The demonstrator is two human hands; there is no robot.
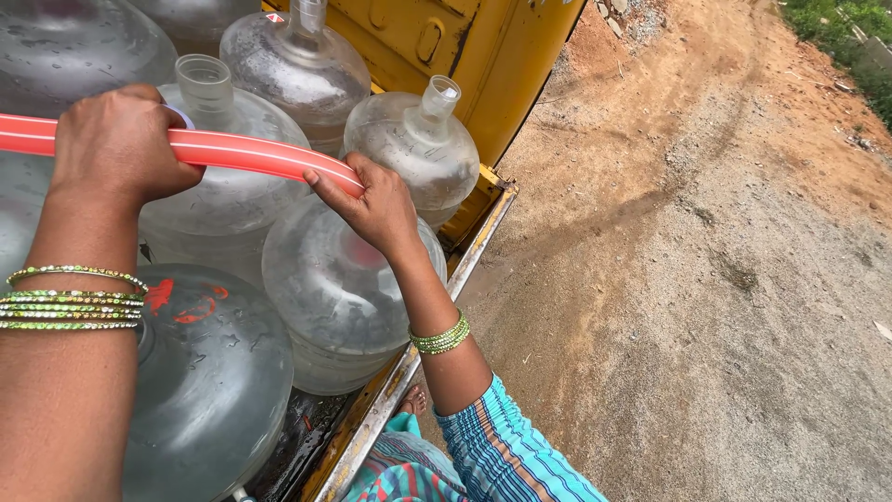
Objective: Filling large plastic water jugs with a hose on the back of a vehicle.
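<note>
An orange-red hose (237,151) runs in from the left edge across the tops of several large clear water jugs. My left hand (116,144) is closed around the hose from above, over an open-necked jug (218,172). My right hand (376,206) grips the hose's end, held above another jug (334,297) whose mouth is hidden under the hand. Both wrists wear green bangles.
More clear jugs (413,149) stand packed together in a yellow vehicle bed (483,56) with a worn metal rim (469,256). To the right lies a dirt and gravel road (697,279). My striped clothing and a foot show below.
</note>
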